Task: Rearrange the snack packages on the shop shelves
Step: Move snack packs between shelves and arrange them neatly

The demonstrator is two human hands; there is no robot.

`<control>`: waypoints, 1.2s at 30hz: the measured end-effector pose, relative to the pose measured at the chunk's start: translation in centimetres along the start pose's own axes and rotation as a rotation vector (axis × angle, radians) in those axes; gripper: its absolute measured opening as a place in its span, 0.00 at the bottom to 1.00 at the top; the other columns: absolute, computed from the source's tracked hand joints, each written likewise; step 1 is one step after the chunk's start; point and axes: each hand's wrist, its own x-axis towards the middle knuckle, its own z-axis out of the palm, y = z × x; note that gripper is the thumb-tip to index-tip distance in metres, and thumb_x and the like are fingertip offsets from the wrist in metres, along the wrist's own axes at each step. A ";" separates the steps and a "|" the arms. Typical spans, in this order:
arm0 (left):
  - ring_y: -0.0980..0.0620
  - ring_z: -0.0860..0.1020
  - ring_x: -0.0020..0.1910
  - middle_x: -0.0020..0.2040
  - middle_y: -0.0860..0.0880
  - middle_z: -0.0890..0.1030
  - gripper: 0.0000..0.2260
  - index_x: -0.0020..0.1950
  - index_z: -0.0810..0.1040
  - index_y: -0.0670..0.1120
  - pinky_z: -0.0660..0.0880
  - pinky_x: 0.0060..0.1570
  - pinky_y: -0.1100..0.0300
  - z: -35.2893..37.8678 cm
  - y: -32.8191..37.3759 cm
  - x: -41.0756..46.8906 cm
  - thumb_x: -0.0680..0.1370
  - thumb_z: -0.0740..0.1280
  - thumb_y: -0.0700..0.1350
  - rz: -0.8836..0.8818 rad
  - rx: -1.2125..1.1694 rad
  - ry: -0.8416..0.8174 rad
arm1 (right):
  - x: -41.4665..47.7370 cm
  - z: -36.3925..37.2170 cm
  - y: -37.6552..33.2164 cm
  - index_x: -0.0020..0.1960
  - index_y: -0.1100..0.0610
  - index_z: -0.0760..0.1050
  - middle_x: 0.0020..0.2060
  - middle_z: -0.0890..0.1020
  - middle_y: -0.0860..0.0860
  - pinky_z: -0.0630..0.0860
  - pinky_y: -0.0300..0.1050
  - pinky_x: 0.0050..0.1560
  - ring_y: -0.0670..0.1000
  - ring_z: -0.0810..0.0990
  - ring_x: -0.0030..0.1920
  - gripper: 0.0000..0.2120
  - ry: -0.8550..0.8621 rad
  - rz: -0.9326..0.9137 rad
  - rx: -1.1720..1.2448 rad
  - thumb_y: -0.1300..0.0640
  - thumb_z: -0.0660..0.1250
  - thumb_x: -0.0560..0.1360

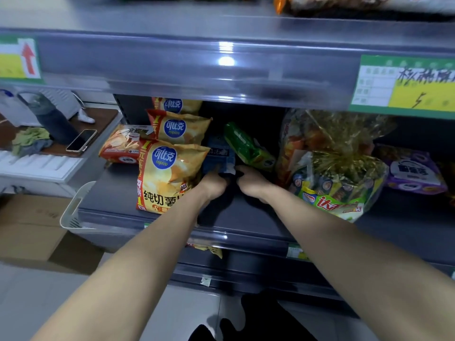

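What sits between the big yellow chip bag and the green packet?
A blue packet stands between them, seen in the head view.

The grey shelf [246, 217] is carrying yellow chip bags [167, 173] left, a blue packet [218, 156] and green packet [246, 146] mid-far, a cellophane bundle [332, 163] right.

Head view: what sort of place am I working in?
Most likely a small shop's snack aisle: grey metal shelves carry green-and-yellow paper price labels on their front rails, stocked with yellow crisp bags and a clear cellophane-wrapped snack bundle.
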 end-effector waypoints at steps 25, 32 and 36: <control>0.40 0.70 0.64 0.65 0.36 0.68 0.24 0.70 0.54 0.36 0.68 0.63 0.50 1.0 1.9 -5.6 0.77 0.60 0.34 0.089 -0.018 0.132 | -3.7 0.6 -0.9 0.51 0.67 0.77 0.45 0.81 0.60 0.72 0.37 0.37 0.52 0.78 0.39 0.11 0.562 0.046 0.652 0.60 0.68 0.74; 0.49 0.73 0.45 0.52 0.43 0.76 0.14 0.61 0.66 0.41 0.68 0.42 0.60 1.8 0.1 -8.8 0.76 0.60 0.35 0.081 0.087 -0.031 | -6.1 3.1 0.9 0.65 0.66 0.61 0.62 0.72 0.63 0.73 0.50 0.59 0.61 0.73 0.62 0.32 0.591 0.324 0.573 0.58 0.74 0.69; 0.48 0.74 0.43 0.47 0.44 0.75 0.14 0.61 0.68 0.39 0.70 0.42 0.59 1.2 -1.1 -10.1 0.75 0.59 0.33 0.099 0.059 -0.062 | -7.7 3.9 1.1 0.61 0.66 0.69 0.55 0.78 0.59 0.76 0.46 0.46 0.57 0.79 0.51 0.27 0.485 0.437 0.769 0.59 0.76 0.67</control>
